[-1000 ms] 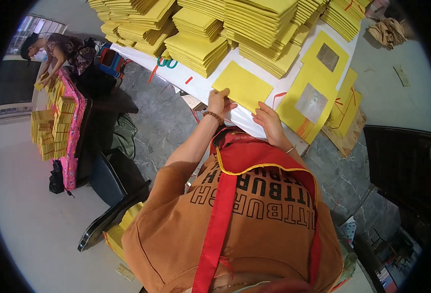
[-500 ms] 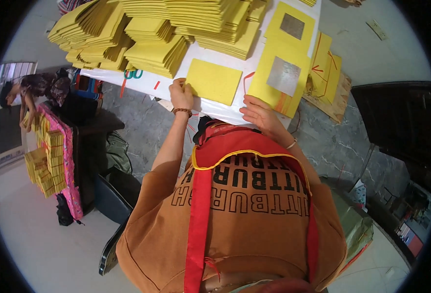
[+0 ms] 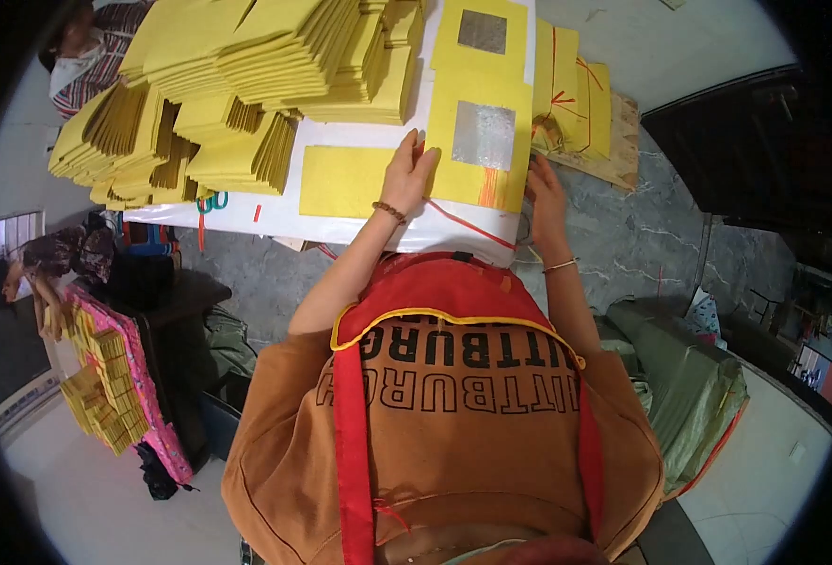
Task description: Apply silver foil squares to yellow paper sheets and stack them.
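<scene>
Has the left hand [image 3: 406, 177], with fingers extended and a little parted, at the left edge of a yellow sheet with a silvery square window [image 3: 472, 184], and the right hand [image 3: 549, 202], with fingers raised and slightly bent, beside its right edge; cannot tell about any grip with either. Has that sheet on a white-covered table [image 3: 279, 220], just right of a plain yellow rectangular sheet [image 3: 340, 181], near a narrow red ribbon [image 3: 472, 227] and tall stacks of folded yellow sheets [image 3: 279, 61].
</scene>
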Available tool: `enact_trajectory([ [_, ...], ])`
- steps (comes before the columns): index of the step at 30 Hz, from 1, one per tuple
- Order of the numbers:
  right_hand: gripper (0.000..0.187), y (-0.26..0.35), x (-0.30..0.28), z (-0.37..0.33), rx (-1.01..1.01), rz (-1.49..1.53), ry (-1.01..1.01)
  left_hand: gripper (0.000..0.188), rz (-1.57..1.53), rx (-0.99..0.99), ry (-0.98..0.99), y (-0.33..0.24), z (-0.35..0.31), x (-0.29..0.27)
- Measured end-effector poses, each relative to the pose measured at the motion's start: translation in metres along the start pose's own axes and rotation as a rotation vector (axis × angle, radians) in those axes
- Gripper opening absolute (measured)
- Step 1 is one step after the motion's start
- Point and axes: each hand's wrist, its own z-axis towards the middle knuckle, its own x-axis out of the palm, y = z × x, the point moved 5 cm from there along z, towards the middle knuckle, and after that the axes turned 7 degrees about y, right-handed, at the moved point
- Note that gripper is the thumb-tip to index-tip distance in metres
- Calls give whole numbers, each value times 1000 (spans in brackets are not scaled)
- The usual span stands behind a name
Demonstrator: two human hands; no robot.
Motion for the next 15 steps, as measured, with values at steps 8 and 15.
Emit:
enact_trajectory([
  [8,53,-7,5,16,-153,-189,65,52,335,4,89,-9,21,20],
  [15,51,-7,-1,9,-190,-114,183,51,506,94,93,-22,-5,20],
])
